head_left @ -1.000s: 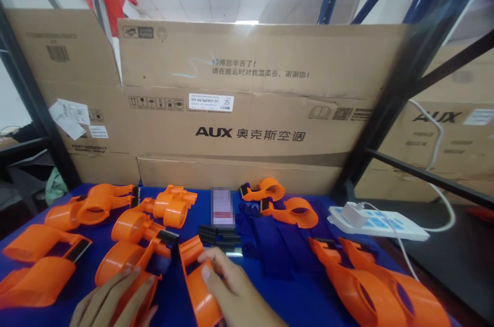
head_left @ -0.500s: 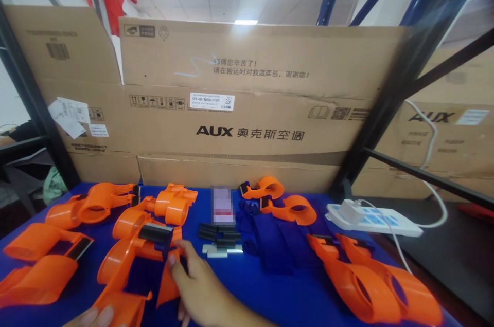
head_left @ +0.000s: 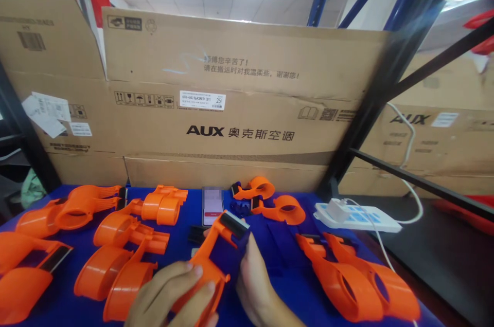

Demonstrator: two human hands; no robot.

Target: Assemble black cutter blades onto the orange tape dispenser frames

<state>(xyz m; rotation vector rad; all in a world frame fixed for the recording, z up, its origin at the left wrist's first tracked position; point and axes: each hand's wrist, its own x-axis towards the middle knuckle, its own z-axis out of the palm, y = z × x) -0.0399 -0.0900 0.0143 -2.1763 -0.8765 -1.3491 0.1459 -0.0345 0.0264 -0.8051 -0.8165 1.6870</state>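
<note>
left fingers [head_left: 184, 276], right fingers [head_left: 247, 257] on orange dispenser [head_left: 211, 249]

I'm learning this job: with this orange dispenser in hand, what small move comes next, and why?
Likely press the black toothed strip home with the right hand while the left hand steadies the orange plastic tape dispenser. The strip sits at the dispenser's raised tip, beside the right hand's fingers, and the left hand grips the body.

Some twelve orange dispensers [head_left: 158, 206], one phone [head_left: 212, 207], one power strip [head_left: 365, 218].
</note>
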